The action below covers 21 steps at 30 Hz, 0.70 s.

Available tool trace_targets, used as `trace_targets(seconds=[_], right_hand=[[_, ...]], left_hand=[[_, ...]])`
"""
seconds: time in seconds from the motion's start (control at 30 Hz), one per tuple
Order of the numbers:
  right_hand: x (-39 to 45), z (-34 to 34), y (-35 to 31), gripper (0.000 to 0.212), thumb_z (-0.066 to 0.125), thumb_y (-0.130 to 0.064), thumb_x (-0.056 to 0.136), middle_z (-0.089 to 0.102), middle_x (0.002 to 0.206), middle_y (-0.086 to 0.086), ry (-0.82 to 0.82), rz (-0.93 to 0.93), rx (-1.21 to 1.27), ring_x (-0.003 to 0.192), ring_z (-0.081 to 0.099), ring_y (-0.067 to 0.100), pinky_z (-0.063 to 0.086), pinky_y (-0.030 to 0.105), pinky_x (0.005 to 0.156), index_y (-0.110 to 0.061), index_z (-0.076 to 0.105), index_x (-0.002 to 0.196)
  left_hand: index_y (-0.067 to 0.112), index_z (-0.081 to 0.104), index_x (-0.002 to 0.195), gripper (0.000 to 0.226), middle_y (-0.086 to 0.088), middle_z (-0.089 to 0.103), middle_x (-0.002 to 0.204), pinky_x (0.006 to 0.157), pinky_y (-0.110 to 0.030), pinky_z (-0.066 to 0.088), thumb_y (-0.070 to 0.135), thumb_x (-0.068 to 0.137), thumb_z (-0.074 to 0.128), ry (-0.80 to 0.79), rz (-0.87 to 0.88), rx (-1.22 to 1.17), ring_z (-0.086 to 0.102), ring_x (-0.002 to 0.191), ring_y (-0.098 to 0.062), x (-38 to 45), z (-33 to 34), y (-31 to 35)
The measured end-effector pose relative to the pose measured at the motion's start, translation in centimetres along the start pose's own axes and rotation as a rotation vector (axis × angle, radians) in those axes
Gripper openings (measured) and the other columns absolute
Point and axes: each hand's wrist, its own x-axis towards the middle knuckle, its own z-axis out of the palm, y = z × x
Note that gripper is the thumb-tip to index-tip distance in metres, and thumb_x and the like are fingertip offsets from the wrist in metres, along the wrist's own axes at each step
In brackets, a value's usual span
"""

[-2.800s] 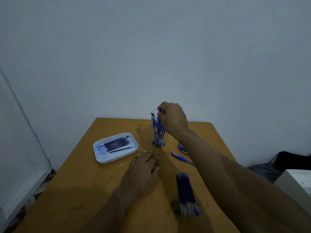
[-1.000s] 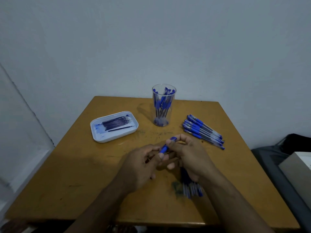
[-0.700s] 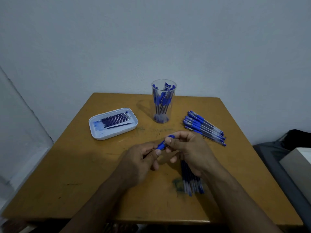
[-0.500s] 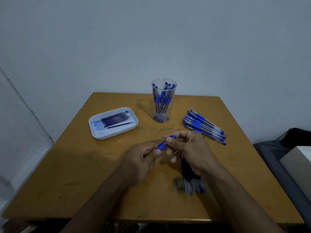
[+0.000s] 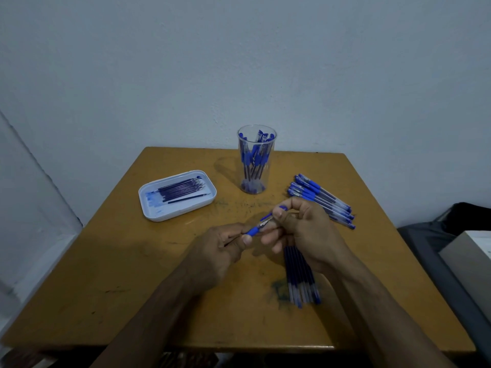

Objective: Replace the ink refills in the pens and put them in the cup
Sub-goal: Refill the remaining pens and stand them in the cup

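Both hands hold one blue pen [image 5: 261,223] above the middle of the wooden table [image 5: 132,274]. My left hand [image 5: 220,251] pinches its blue grip end, and my right hand [image 5: 305,232] holds the clear barrel and cap end. A clear cup [image 5: 256,159] with several blue pens stands at the back centre. A row of several blue pens [image 5: 324,199] lies to the right of the cup. A bundle of ink refills [image 5: 301,277] lies below my right hand, partly hidden by it.
A white tray [image 5: 148,205] with several dark refills sits at the back left. A white wall stands right behind the table. A dark bag and a pale box [image 5: 473,264] are off the table's right edge.
My right hand left the cup and came back to the table's middle. Both hands took hold of one pen, and the barrel has since drawn slightly apart from the grip end.
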Motion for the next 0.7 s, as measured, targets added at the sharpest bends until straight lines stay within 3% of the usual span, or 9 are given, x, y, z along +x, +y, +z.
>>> trace_targets(seconds=[0.1, 0.17, 0.23, 0.3, 0.4, 0.53, 0.7], right_hand=[[-0.2, 0.2, 0.0, 0.019, 0.058, -0.016, 0.102, 0.075, 0.088, 0.022, 0.044, -0.014, 0.013, 0.068, 0.073, 0.031, 0.054, 0.033, 0.046, 0.003, 0.057, 0.107], [-0.2, 0.5, 0.2, 0.015, 0.058, -0.02, 0.102, 0.075, 0.089, 0.013, 0.138, -0.073, -0.027, 0.068, 0.071, 0.026, 0.052, 0.032, 0.046, -0.006, 0.062, 0.104], [0.1, 0.6, 0.8, 0.012, 0.061, -0.025, 0.101, 0.072, 0.083, 0.0, 0.278, -0.187, -0.262, 0.067, 0.066, 0.013, 0.051, 0.03, 0.053, -0.019, 0.071, 0.097], [0.2, 0.8, 1.3, 0.008, 0.066, -0.027, 0.098, 0.067, 0.081, -0.012, 0.347, -0.279, -0.56, 0.074, 0.061, 0.002, 0.047, 0.016, 0.064, -0.027, 0.073, 0.096], [-0.1, 1.9, 1.7, 0.009, 0.067, -0.025, 0.096, 0.063, 0.094, -0.017, 0.28, -0.336, -0.871, 0.084, 0.056, -0.001, 0.044, 0.01, 0.07, -0.029, 0.066, 0.105], [-0.6, 3.1, 1.8, 0.01, 0.055, -0.028, 0.102, 0.058, 0.101, -0.008, 0.132, -0.252, -1.273, 0.091, 0.051, 0.009, 0.049, 0.027, 0.076, -0.029, 0.059, 0.11], [-0.6, 3.4, 2.7, 0.027, 0.052, -0.025, 0.103, 0.06, 0.117, -0.003, 0.016, -0.288, -1.41, 0.105, 0.051, 0.014, 0.049, 0.032, 0.086, -0.024, 0.063, 0.128]], left_hand=[[0.03, 0.072, 0.108, 0.028, -0.005, 0.059, 0.07, 0.057, -0.037, 0.039, 0.048, 0.103, 0.05, 0.022, -0.024, -0.04, 0.047, 0.061, -0.019, 0.0, -0.1, -0.1], [0.032, 0.072, 0.114, 0.024, 0.004, 0.055, 0.062, 0.056, -0.031, 0.04, 0.038, 0.104, 0.051, 0.136, -0.051, -0.053, 0.047, 0.058, -0.01, 0.1, 0.0, -0.2], [0.03, 0.071, 0.117, 0.023, 0.006, 0.052, 0.056, 0.054, -0.025, 0.04, 0.03, 0.105, 0.051, 0.257, -0.068, -0.058, 0.046, 0.054, -0.005, 0.1, 0.0, -0.3], [0.027, 0.07, 0.118, 0.023, 0.007, 0.049, 0.054, 0.052, -0.024, 0.038, 0.027, 0.106, 0.05, 0.331, -0.08, -0.056, 0.044, 0.052, -0.004, 0.1, -0.2, -0.4], [0.029, 0.069, 0.119, 0.024, 0.006, 0.051, 0.056, 0.053, -0.023, 0.039, 0.029, 0.106, 0.049, 0.357, -0.089, -0.033, 0.045, 0.053, -0.003, 0.1, -0.5, -0.6], [0.024, 0.072, 0.113, 0.023, 0.004, 0.053, 0.056, 0.053, -0.024, 0.041, 0.029, 0.105, 0.051, 0.33, -0.074, -0.008, 0.047, 0.053, -0.005, 0.0, -0.4, -0.5], [0.028, 0.072, 0.111, 0.021, 0.003, 0.055, 0.056, 0.055, -0.024, 0.043, 0.029, 0.104, 0.052, 0.291, -0.07, 0.01, 0.048, 0.054, -0.006, -0.2, -0.2, -0.2]])
